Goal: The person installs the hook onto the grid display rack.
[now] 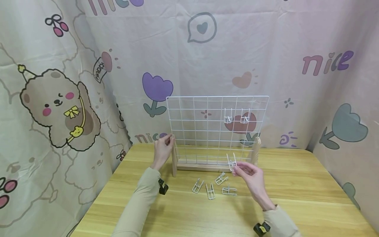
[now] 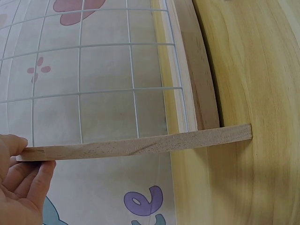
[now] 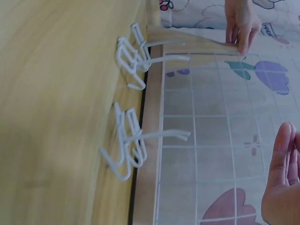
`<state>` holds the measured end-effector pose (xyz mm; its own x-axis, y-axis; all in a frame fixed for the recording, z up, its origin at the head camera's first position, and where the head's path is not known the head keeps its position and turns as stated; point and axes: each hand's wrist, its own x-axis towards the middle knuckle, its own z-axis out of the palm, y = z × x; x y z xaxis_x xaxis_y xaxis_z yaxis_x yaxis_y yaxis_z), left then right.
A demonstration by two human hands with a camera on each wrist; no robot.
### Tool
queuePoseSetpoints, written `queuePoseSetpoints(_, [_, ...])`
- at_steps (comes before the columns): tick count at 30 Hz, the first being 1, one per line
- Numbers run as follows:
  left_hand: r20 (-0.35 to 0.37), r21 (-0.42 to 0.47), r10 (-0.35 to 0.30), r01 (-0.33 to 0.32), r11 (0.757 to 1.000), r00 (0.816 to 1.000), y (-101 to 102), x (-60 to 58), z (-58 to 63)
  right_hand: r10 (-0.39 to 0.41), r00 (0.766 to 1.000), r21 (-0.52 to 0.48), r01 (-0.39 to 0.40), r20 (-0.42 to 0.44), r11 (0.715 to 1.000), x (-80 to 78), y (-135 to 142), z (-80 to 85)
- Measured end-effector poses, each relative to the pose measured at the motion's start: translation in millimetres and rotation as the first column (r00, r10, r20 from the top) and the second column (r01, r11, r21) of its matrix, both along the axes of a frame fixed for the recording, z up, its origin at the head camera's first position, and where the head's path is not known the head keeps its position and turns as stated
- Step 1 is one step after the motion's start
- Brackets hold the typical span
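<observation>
A white wire grid panel (image 1: 217, 96) stands upright in a wooden stand (image 1: 204, 167). My left hand (image 1: 163, 149) pinches the top of the stand's left post (image 2: 140, 144), thumb on one side and fingers on the other in the left wrist view. In front of the panel's lower right, my right hand (image 1: 251, 179) holds a white wire hook (image 1: 231, 163) with its prongs upward. The right wrist view shows only part of the right hand (image 3: 283, 183); the held hook is hidden there. Two similar hooks, one left (image 1: 228, 119) and one right (image 1: 244, 119), hang on the upper right of the grid.
Several loose wire hooks (image 1: 210, 191) lie on the wood-grain table (image 1: 183, 214) in front of the stand, between my forearms. Behind the table hangs a printed curtain (image 1: 207, 65), and another patterned side (image 1: 59, 108) closes in on the left.
</observation>
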<state>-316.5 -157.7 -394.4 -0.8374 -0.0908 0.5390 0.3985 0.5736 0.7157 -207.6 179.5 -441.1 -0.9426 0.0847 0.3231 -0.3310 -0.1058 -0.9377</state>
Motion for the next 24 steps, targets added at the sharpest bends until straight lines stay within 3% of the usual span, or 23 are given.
queuePoseSetpoints(5, [-0.011, -0.007, 0.004, -0.004, 1.0, 1.0, -0.1, -0.1, -0.2, -0.007, 1.0, -0.043, 0.007, 0.006, 0.999, -2.1, -7.7, 6.2])
queuePoseSetpoints(16, [-0.02, -0.011, 0.006, -0.007, 1.0, 1.0, -0.5, -1.0, -0.4, 0.033, 0.996, -0.171, -0.047, -0.081, 0.984, -7.2, -28.3, 22.4])
queuePoseSetpoints(24, [-0.025, -0.005, -0.003, 0.003, 1.0, 1.0, -0.7, -1.7, -0.6, 0.007, 0.997, -0.149, -0.017, -0.071, 0.989, -10.3, -40.8, 38.4])
